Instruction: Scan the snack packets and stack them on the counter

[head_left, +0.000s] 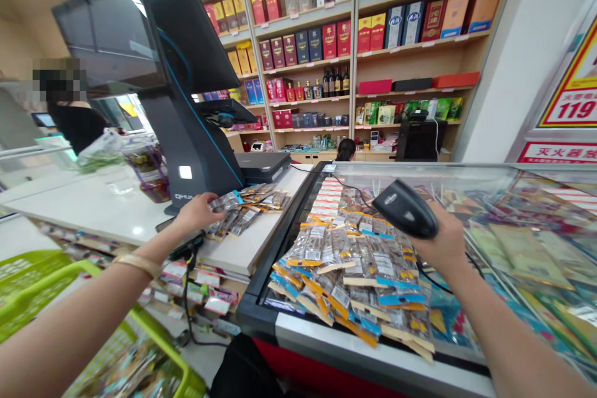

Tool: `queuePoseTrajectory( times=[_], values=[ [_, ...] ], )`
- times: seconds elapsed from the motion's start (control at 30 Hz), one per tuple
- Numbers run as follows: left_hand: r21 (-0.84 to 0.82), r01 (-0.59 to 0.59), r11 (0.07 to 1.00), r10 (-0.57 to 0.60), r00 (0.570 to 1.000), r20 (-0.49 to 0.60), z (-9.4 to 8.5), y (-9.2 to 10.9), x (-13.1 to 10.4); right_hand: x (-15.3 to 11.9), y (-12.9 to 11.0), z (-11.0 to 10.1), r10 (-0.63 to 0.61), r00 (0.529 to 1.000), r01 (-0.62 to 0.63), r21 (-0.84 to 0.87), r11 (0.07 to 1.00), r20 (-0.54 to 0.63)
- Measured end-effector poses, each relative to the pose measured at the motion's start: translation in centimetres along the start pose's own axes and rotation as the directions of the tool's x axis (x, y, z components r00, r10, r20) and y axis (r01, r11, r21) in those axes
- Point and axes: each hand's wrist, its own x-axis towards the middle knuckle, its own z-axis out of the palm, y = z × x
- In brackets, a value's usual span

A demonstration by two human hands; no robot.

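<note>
My left hand is closed on a small clear snack packet with a blue edge, just over a small pile of similar packets on the white counter. My right hand grips a black barcode scanner, its head pointing left. Beneath and left of the scanner, a large heap of clear packets with orange and blue edges lies on the glass top of a freezer.
A dark checkout terminal stands behind my left hand. A green basket with packets sits at lower left. Stocked shelves line the back. One person is at far left; another's head shows beyond the freezer.
</note>
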Motion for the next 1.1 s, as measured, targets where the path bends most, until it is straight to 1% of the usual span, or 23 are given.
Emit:
queuePoseTrajectory(
  times=[0.03,0.07,0.1,0.17,0.27,0.37,0.43,0.5,0.57,0.63,0.73,0.83,0.9,0.93,0.97,1.0,1.1],
  values=[
    [0.034,-0.060,0.998,0.061,0.997,-0.047,-0.2,1.0,-0.4,0.0,0.0,0.0,-0.001,1.000,0.001,0.001,1.000,0.006],
    [0.055,-0.136,0.989,0.141,0.985,-0.098,-0.3,2.2,-0.9,0.0,0.0,0.0,-0.002,1.000,0.002,0.004,1.000,0.013],
    [0.057,-0.223,0.973,0.229,0.964,-0.136,-0.4,3.4,-1.4,0.0,-0.1,0.0,-0.004,1.000,0.004,0.009,1.000,0.023],
    [0.021,-0.394,0.919,0.392,0.903,-0.176,-0.6,6.0,-2.4,0.1,-0.3,-0.1,-0.008,0.998,0.006,0.034,0.999,0.059],
    [-0.012,-0.584,0.812,0.573,0.801,-0.175,-0.9,9.8,-4.1,0.3,-0.8,-0.2,-0.027,0.990,0.014,0.099,0.995,0.139],
    [-0.008,-0.696,0.718,0.686,0.711,-0.155,-0.9,13.0,-5.5,0.5,-1.3,-0.2,-0.062,0.972,0.026,0.160,0.987,0.226],
    [-0.023,-0.750,0.661,0.741,0.657,-0.135,-0.9,14.8,-6.3,0.7,-1.6,-0.2,-0.059,0.956,0.006,0.182,0.983,0.287],
    [-0.060,-0.788,0.613,0.781,0.615,-0.108,-0.9,16.3,-6.8,0.8,-1.9,-0.2,-0.067,0.947,0.005,0.194,0.981,0.313],
    [-0.107,-0.807,0.581,0.803,0.589,-0.087,-0.9,17.4,-7.1,0.9,-2.1,-0.3,-0.071,0.943,0.006,0.196,0.981,0.326],
    [-0.147,-0.813,0.564,0.813,0.578,-0.074,-0.9,18.2,-7.4,1.0,-2.3,-0.3,-0.065,0.933,-0.008,0.201,0.980,0.353],
    [-0.156,-0.820,0.550,0.824,0.563,-0.056,-1.1,18.9,-7.7,1.1,-2.5,-0.4,-0.046,0.928,-0.035,0.208,0.978,0.370],
    [-0.156,-0.830,0.535,0.837,0.546,-0.038,-1.4,19.3,-8.1,1.1,-2.3,-0.4,-0.024,0.952,-0.042,0.210,0.977,0.306],
    [-0.190,-0.826,0.530,0.842,0.540,0.001,-1.6,19.6,-8.4,1.1,-2.2,-0.3,-0.006,0.976,-0.041,0.214,0.976,0.216],
    [-0.213,-0.825,0.523,0.848,0.528,0.038,-1.7,19.9,-8.5,1.1,-2.0,-0.3,0.009,0.986,-0.045,0.215,0.975,0.166],
    [-0.239,-0.825,0.512,0.857,0.508,0.084,-1.7,20.2,-8.6,1.1,-1.9,-0.2,0.030,0.992,-0.055,0.215,0.975,0.121],
    [-0.268,-0.826,0.495,0.869,0.477,0.135,-1.7,20.5,-8.7,1.1,-1.8,-0.2,0.051,0.995,-0.069,0.214,0.974,0.087],
    [-0.378,-0.820,0.430,0.901,0.360,0.244,-1.0,21.9,-8.7,0.9,-1.2,0.1,0.108,0.993,-0.117,0.200,0.973,0.053]
  ],
)
